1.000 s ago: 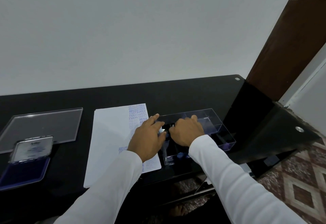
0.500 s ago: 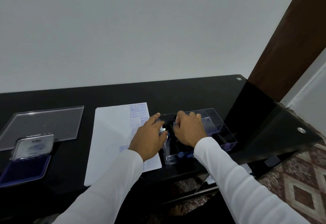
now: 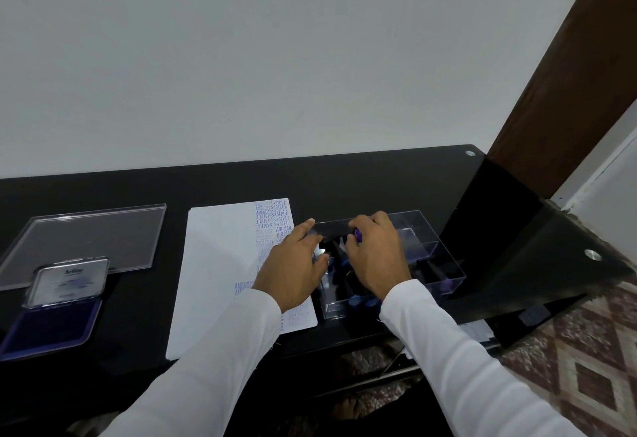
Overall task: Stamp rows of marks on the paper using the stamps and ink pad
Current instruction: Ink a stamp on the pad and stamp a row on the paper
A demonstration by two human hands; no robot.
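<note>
The black glass table [image 3: 362,181] carries an open ink pad [image 3: 51,312] and clear lid [image 3: 89,240] left, paper [image 3: 220,264] centre, clear stamp box [image 3: 437,264] right.

Room as I see it: plain pale wall [image 3: 241,57] filling the upper frame; glossy black glass worktop [image 3: 379,174] across the middle, with round metal fittings [image 3: 592,254] at its right corners; dark brown wooden post [image 3: 568,92], upper right; patterned diamond floor tiles [image 3: 593,367], lower right.
</note>
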